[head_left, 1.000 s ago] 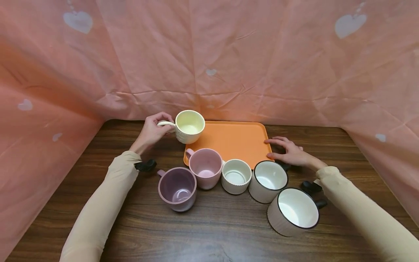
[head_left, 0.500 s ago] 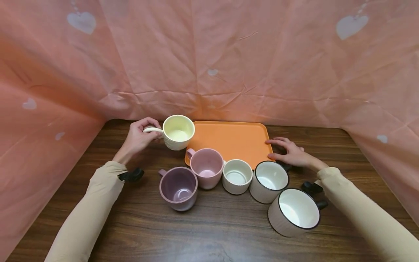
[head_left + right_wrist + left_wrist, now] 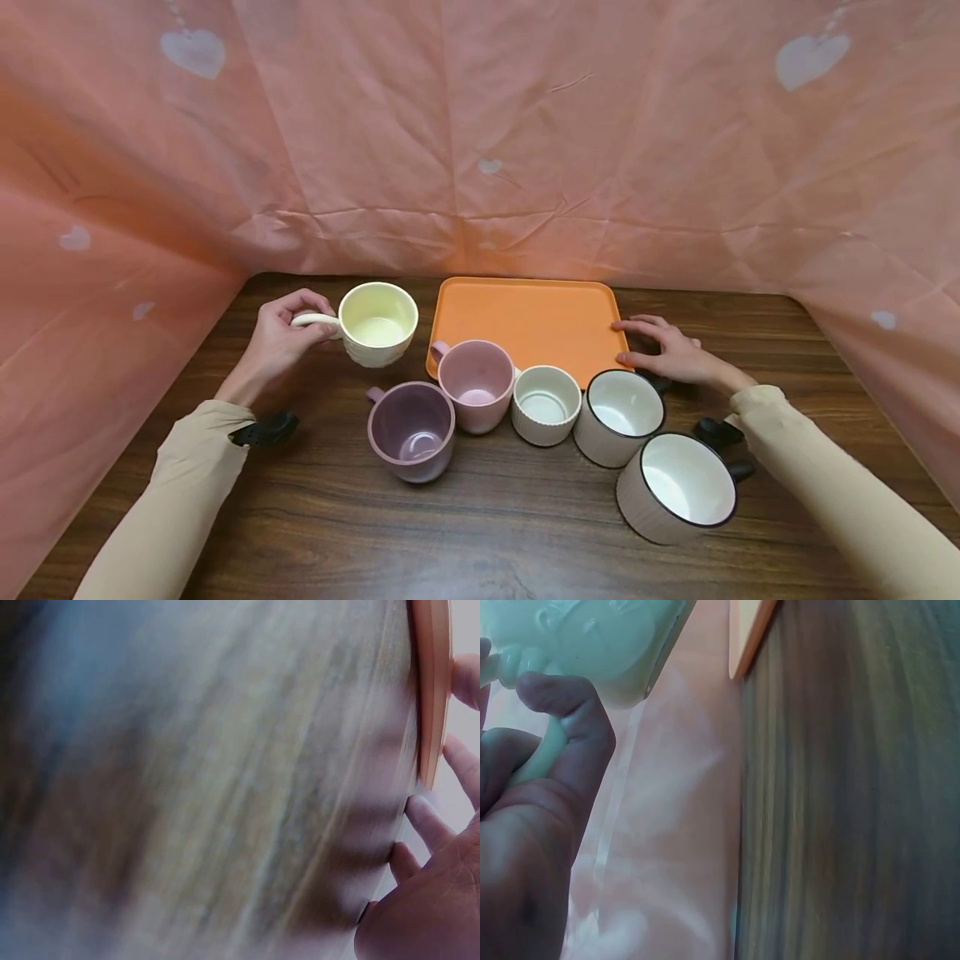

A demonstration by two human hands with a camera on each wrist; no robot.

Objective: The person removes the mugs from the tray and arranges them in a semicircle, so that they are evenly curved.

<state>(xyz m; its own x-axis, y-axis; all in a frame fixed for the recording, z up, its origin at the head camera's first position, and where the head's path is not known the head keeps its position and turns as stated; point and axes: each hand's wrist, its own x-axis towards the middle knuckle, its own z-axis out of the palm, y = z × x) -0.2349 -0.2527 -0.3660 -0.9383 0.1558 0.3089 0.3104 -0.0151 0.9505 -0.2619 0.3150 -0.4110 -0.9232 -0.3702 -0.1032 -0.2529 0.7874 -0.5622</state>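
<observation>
My left hand (image 3: 281, 337) holds a pale yellow mug (image 3: 378, 325) by its handle, left of the orange tray (image 3: 517, 312). In the left wrist view, thumb and finger pinch the handle of the mug (image 3: 592, 645), which hangs above the table with a raised pattern on its side. My right hand (image 3: 671, 354) lies at the tray's right edge, its fingers stretched out. The right wrist view has thumb and index finger touching the tray's rim (image 3: 433, 690), other fingers resting on the wood.
In front of the tray stand a purple mug (image 3: 412, 437), a pink mug (image 3: 476, 383), a small ribbed white cup (image 3: 543, 404) and two black-rimmed mugs, one nearer (image 3: 675, 487), one farther (image 3: 617, 412). A pink curtain (image 3: 525, 142) walls the back and sides.
My left hand has carried the yellow mug from over the tray's left edge leftward and toward me, off the tray. My right hand stays at the tray's right edge.
</observation>
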